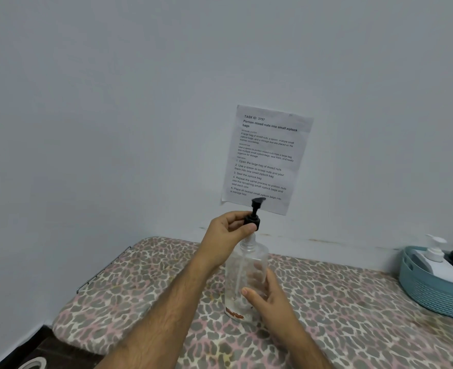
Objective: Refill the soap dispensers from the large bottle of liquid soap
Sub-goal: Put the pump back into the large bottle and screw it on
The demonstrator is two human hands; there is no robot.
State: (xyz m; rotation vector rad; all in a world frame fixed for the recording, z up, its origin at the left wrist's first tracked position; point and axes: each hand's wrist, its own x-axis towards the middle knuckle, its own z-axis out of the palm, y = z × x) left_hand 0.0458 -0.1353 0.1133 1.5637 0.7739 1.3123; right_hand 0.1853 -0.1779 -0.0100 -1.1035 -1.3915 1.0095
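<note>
Over the leopard-print table point(353, 328) I'm seeing the clear dispenser point(242, 278) standing upright: right hand point(270, 299) wrapping its body, left hand point(226, 230) pinching the black pump cap point(253, 218) lifted off the neck. Wall sheet point(265, 158) is reading "TASK ID: 3797, Portion mixed nuts into small ziplock bags".

Both my arms are bare all the way up, no sleeves in the shot at all. My hairy left forearm point(166, 310) has dark hair along it, same with my hairy right forearm point(297, 339). No watch, rings or bands on my bare left hand point(226, 237) or bare right hand point(266, 295). Short plain nails.
</note>
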